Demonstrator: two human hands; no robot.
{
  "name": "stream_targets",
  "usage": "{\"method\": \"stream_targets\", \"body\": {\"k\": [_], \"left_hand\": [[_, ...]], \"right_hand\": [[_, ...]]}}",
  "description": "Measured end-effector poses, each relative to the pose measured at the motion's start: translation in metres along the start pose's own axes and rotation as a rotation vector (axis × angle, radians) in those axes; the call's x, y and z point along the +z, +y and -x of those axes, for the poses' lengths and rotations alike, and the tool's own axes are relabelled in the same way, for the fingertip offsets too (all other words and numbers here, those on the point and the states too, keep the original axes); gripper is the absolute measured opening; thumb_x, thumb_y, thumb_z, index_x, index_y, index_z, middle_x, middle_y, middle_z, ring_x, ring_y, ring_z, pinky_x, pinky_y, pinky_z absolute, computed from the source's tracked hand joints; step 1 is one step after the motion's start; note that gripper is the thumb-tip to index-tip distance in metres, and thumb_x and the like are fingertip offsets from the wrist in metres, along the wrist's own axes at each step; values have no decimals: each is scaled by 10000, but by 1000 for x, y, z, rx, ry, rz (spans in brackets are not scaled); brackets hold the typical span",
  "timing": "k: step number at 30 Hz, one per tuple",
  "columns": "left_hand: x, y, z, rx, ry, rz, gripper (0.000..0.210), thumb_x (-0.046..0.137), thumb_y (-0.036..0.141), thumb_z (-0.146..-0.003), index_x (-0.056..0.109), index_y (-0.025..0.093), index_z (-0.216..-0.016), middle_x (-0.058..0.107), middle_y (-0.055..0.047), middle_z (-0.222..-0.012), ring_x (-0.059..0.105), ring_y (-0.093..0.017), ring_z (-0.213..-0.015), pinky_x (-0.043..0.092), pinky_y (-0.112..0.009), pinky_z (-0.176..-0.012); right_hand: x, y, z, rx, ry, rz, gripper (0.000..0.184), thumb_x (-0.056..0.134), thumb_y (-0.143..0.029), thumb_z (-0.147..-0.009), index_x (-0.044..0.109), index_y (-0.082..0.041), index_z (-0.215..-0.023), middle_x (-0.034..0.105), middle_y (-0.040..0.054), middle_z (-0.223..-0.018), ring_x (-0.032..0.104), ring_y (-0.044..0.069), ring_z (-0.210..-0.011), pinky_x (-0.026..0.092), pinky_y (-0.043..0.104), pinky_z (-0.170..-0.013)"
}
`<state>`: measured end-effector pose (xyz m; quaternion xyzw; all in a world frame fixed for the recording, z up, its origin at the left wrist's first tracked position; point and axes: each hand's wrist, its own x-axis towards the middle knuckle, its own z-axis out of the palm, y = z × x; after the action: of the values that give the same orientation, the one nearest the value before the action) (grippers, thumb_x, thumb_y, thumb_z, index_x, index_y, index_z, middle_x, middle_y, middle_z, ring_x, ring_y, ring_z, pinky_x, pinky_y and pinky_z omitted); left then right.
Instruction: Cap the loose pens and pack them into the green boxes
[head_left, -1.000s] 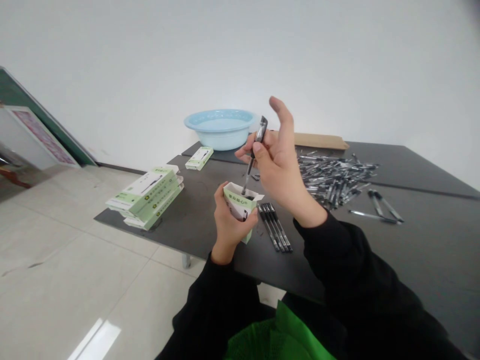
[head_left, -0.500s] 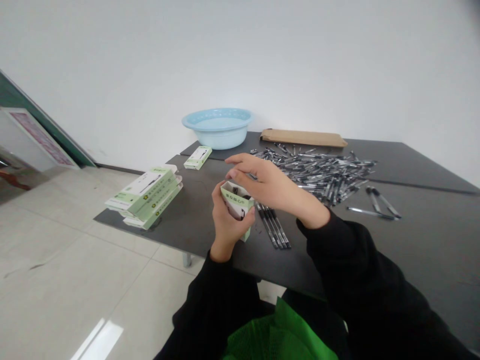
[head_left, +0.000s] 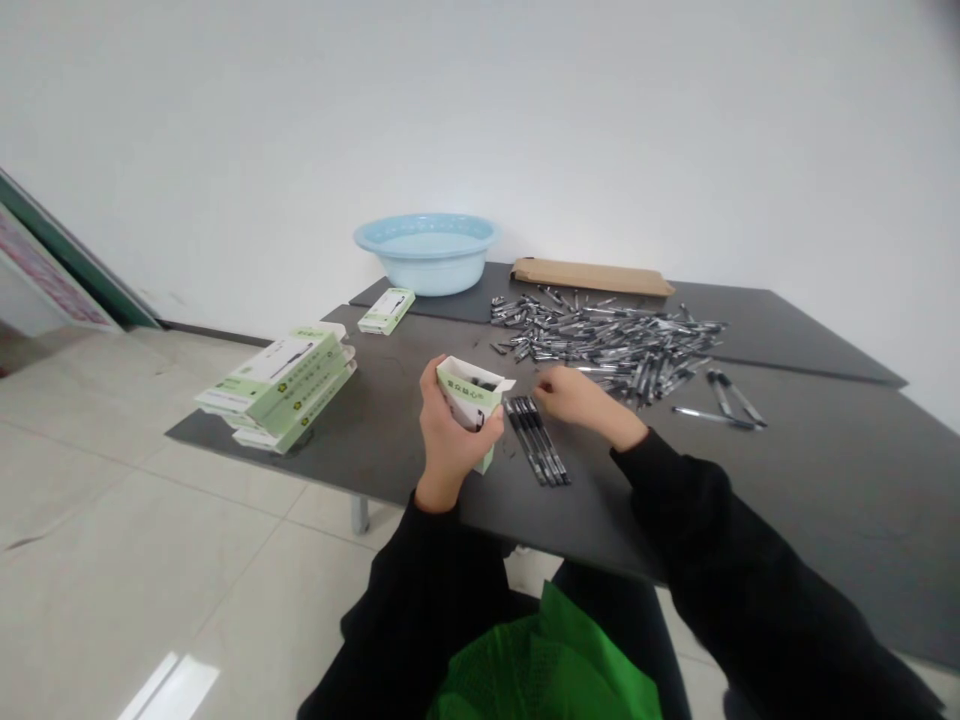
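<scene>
My left hand (head_left: pixel 452 440) is wrapped round a small green and white pen box (head_left: pixel 471 392), held upright and slightly tilted at the table's front. Its top is open, and dark pen ends show inside. Just right of the box, several clear pens with black caps (head_left: pixel 537 440) lie side by side in a row. By the far end of that row is my right hand (head_left: pixel 574 396), its fingers curled together low over the table. Whatever those fingertips hold, if anything, is hidden.
A large heap of pens (head_left: pixel 607 340) spreads behind my right hand, with a few loose pens (head_left: pixel 731 400) to its right. Stacked pen boxes (head_left: pixel 281 385) sit at the left edge. Farther back are another box (head_left: pixel 387 311), a blue basin (head_left: pixel 427 255) and flat brown cardboard (head_left: pixel 592 276).
My right hand has moved down from above the box's open top to the far end of the pen row, and its fingers have curled. My left hand still holds the box.
</scene>
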<state>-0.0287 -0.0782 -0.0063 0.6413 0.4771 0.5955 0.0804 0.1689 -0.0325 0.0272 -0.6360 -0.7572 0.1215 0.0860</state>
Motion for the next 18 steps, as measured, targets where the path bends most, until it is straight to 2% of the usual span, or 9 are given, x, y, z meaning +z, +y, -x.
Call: {"method": "stream_targets", "body": {"k": [3,6,10,14,18], "left_hand": [[0,0,0,13,1,6,820,739,280,-658,352,192,-1375,566,-109,-1217,624,-233,-1041,518,-338,-897],[0,-1,0,23,6,0,816,737,275,-658,355,189,-1373,559,-115,-1236,617,-238,-1065,510,-343,-918],[0,-1,0,23,2,7,817,737,268,-659,358,178,-1377,566,-113,-1224,622,-230,-1045,512,-330,-907],[1,-2,0,12,1,1,822,733,269,-658,352,183,-1381,578,-104,-1207,629,-227,-1028,516,-329,-894],[1,-2,0,14,6,-2,816,729,269,-662,353,184,-1381,578,-104,-1213,632,-225,-1032,515,-325,-898]], "right_hand": [[15,2,4,104,-51,15,244,563,-322,-875,739,-157,-838,749,127,-859,695,230,-820,445,268,-673],[21,1,4,130,-61,8,271,575,-383,-871,734,-166,-842,751,150,-902,705,266,-885,467,293,-705],[27,1,2,113,-38,-23,247,550,-305,-876,706,-147,-986,747,168,-998,699,279,-964,480,307,-770],[35,4,0,110,32,-23,368,557,-172,-839,624,-77,-1188,725,207,-1078,682,284,-1030,476,299,-814],[29,7,0,-2,87,-51,468,546,-94,-808,604,-73,-1272,728,185,-1082,682,267,-1004,469,288,-837]]}}
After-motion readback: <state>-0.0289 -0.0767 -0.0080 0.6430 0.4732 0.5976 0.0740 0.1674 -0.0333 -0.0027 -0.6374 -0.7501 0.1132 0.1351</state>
